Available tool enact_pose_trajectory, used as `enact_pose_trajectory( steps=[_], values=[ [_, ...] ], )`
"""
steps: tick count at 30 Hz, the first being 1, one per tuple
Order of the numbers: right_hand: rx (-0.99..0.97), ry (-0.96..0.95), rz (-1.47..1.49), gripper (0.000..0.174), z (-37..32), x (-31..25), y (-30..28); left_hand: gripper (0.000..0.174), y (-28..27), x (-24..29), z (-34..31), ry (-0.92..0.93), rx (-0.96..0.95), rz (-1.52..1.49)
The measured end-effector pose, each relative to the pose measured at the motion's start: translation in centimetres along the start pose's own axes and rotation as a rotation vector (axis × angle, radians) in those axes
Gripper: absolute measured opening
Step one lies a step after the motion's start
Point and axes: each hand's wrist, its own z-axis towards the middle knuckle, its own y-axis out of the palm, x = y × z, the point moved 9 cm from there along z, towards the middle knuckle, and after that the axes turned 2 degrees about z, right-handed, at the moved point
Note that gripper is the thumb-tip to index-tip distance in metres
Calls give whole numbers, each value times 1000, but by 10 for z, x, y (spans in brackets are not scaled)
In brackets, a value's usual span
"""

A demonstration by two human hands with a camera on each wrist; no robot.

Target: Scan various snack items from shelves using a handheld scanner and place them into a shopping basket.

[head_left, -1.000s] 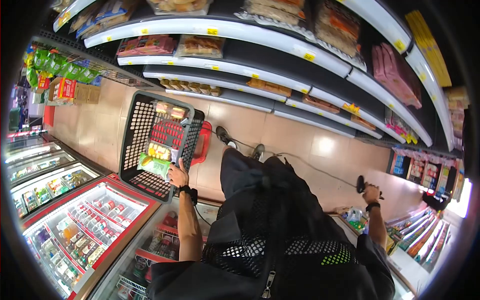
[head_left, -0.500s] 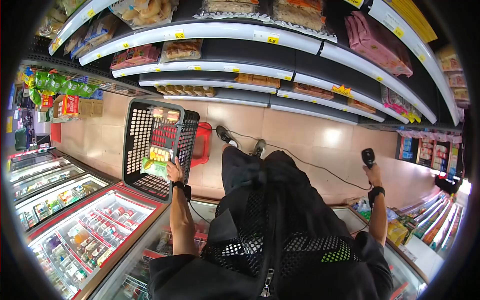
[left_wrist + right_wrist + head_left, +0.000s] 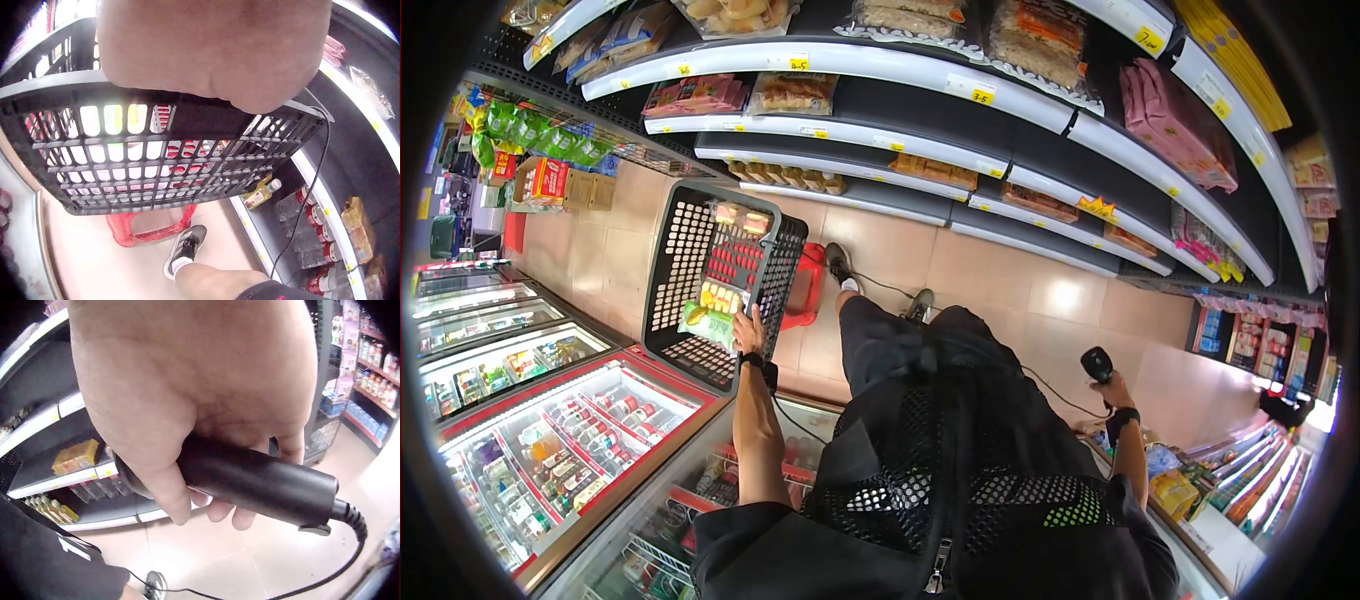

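Observation:
A dark grey plastic shopping basket (image 3: 785,268) with slotted walls stands to my left. My left hand (image 3: 750,330) grips its near rim, fingers over the edge; the left wrist view shows the palm across the basket wall (image 3: 206,134), fingertips hidden. Inside the basket, a green packet (image 3: 708,324) lies beside yellow-and-white packs (image 3: 722,297), close to those fingers. On the other side, my right hand (image 3: 1114,390) holds a black handheld barcode scanner (image 3: 1096,364), its head pointing up and away from me. In the right wrist view, thumb and fingers wrap the scanner's handle (image 3: 262,484), with a cable trailing from its end.
A red plastic stool (image 3: 805,285) shows under the basket. Shelves (image 3: 870,140) with bagged foods run across the front. Glass-topped chest freezers (image 3: 580,430) stand at left and behind me. The black cable (image 3: 1040,378) runs past my legs, over the tiled floor (image 3: 1040,290).
My right hand has brought the scanner left, closer to my body, and turned its head upward. The left hand stays at the basket rim. The head view has shifted slightly.

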Motion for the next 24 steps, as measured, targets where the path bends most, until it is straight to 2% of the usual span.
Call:
enact_pose_trajectory(
  steps=[2,4,8,10,11,14,15,16,18,19,20,22,23,24],
  values=[
    [-19,51,-3,35,-8,39,6,68,0,-2,3,-11,-20,10],
    [-9,155,31,27,-21,81,12,68,-9,1,3,-7,4,6],
    [48,146,116,22,-42,128,17,66,-16,-4,15,57,57,64],
    [28,167,224,26,-38,169,27,65,-21,-3,18,50,65,87],
    [7,182,331,30,-40,180,35,65,-3,-22,43,230,89,185],
    [4,248,224,30,-52,177,33,66,-7,-32,64,282,106,173],
    [149,187,185,31,-58,182,25,68,-8,-36,69,251,81,193],
    [155,196,188,31,-68,172,22,70,-9,-40,74,216,55,213],
    [249,79,85,35,-93,127,-4,71,-15,-42,82,207,81,213],
    [262,179,-69,36,-119,80,-23,71,-18,-44,85,169,47,216],
    [260,183,-73,36,-124,90,-24,71,-19,-47,90,167,56,219],
    [328,158,-322,40,-136,144,-33,69,-23,-47,90,125,-5,202],
    [325,162,-325,40,-138,150,-42,71,-30,-49,91,85,112,113],
    [355,139,-355,41,-141,149,-54,68,-63,-1,44,87,314,141]
  ],
)
